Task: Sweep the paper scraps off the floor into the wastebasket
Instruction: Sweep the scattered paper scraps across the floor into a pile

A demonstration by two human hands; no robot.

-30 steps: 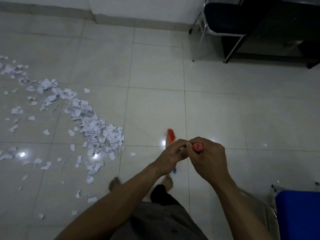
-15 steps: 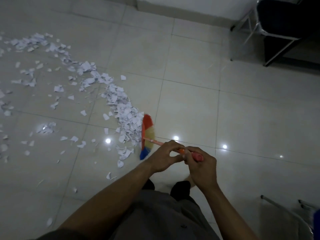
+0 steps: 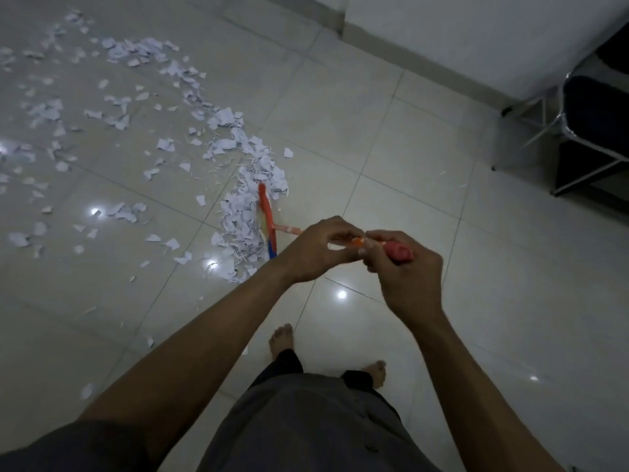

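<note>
Your left hand (image 3: 316, 250) and right hand (image 3: 405, 277) both curl round the broom handle (image 3: 286, 229). The right is at its red end cap, the left just ahead and nearer the bristles. The handle's long axis runs from your hands forward and leftward down to the broom head (image 3: 266, 212), which stands against the right side of a dense ridge of paper scraps (image 3: 238, 219) on the tiled floor (image 3: 408, 158). Looser scraps spread toward the far left. No wastebasket shows, so the push direction can't be judged.
</note>
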